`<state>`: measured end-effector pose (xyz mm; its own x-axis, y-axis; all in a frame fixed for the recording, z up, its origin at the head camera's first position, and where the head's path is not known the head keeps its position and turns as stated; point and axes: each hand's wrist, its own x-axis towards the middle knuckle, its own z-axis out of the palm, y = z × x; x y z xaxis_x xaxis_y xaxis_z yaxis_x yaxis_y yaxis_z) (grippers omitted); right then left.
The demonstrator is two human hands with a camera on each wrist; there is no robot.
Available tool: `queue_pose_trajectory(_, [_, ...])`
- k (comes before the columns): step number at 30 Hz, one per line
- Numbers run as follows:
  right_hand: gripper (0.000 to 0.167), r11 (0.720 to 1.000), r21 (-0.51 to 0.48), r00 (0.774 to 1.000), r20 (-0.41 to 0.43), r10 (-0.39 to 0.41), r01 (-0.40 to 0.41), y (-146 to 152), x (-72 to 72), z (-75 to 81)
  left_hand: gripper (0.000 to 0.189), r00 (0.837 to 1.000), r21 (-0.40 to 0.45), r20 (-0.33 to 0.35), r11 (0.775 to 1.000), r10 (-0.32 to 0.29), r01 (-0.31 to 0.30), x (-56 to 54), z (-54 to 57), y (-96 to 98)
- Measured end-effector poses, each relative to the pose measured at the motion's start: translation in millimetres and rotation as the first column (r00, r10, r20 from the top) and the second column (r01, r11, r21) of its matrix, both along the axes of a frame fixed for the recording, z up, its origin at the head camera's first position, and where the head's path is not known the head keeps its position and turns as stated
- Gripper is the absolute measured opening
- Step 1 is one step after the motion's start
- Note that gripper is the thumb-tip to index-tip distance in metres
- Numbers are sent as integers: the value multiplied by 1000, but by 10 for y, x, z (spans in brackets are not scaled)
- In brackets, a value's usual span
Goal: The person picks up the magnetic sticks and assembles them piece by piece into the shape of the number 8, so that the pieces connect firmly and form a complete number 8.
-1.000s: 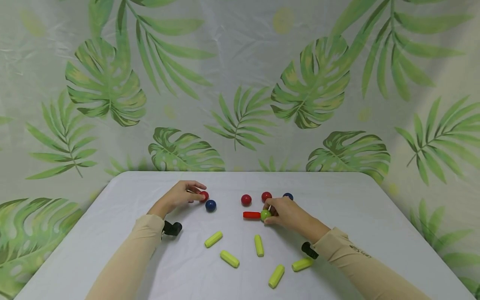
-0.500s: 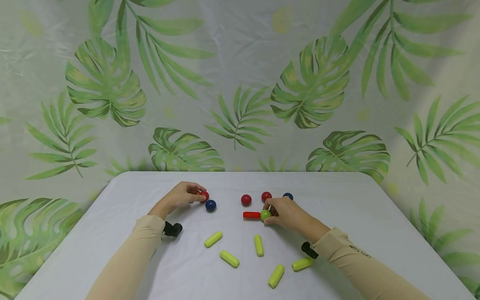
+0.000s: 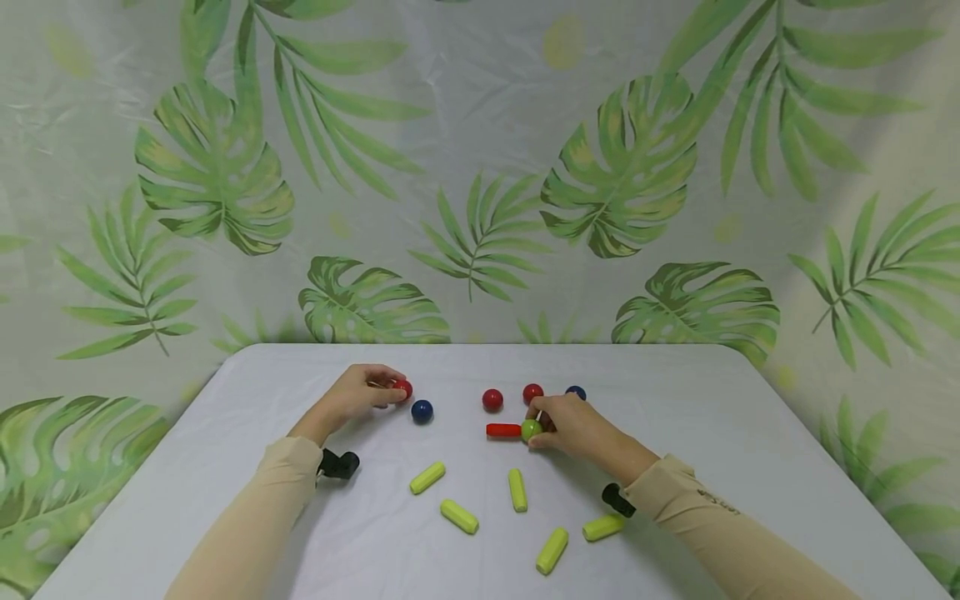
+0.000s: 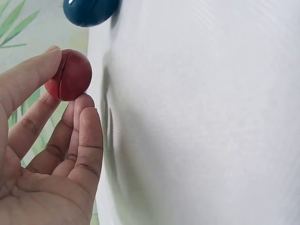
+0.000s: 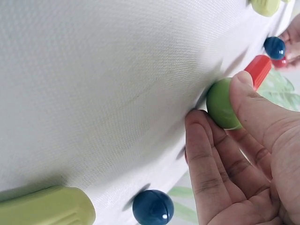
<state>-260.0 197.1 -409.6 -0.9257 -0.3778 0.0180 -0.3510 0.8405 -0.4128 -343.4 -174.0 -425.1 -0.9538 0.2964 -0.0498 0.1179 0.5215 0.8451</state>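
My left hand [image 3: 354, 394] pinches a red ball [image 3: 402, 389] between thumb and fingertips at the table's left side. In the left wrist view a groove runs around this red ball [image 4: 75, 77]. A dark blue ball [image 3: 422, 411] lies just right of and nearer than that hand. My right hand [image 3: 581, 429] pinches a green ball [image 3: 531, 430] at the right end of a red stick [image 3: 503, 431]. Ball and stick appear to touch; the joint itself is partly hidden by the thumb in the right wrist view.
Two red balls [image 3: 492, 400] lie beyond the red stick, and another blue ball [image 3: 576, 391] sits behind my right hand. Several yellow-green sticks [image 3: 459, 516] are scattered over the front of the white table [image 3: 360, 533]. A leaf-patterned curtain [image 3: 480, 167] hangs behind it.
My left hand has drawn slightly left with the red ball, widening the gap to the blue ball. The right hand and green ball have stayed in place.
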Motion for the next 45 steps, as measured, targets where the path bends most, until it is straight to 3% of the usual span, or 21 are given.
queue_pose_trajectory(9, [25, 1000, 6, 1000, 8, -14, 14, 0, 2, 9, 40, 999, 10, -37, 1000, -11, 11, 118, 103, 42])
queue_pose_trajectory(16, [26, 1000, 8, 1000, 5, -10, 10, 11, 1, 11, 39, 994, 66, -64, 993, -90, 94, 271, 178, 210])
queue_pose_trajectory(22, [25, 1000, 5, 1000, 4, -6, 6, 16, 2, 1, 34, 985, 57, -68, 985, -161, 165, 415, 203, 407])
queue_pose_trajectory(29, [25, 1000, -11, 1000, 10, -2, 2, 17, 7, -4, 30, 963, 27, -93, 966, -254, 258, 505, 160, 588])
queue_pose_trajectory(34, [26, 1000, -4, 1000, 15, -11, 11, 13, 13, 3, 28, 950, -32, -118, 958, -288, 286, 540, 124, 699])
queue_pose_trajectory(45, [27, 1000, 11, 1000, -6, 7, -7, -1, -8, -1, 26, 949, -61, -85, 952, -304, 300, 568, 40, 852])
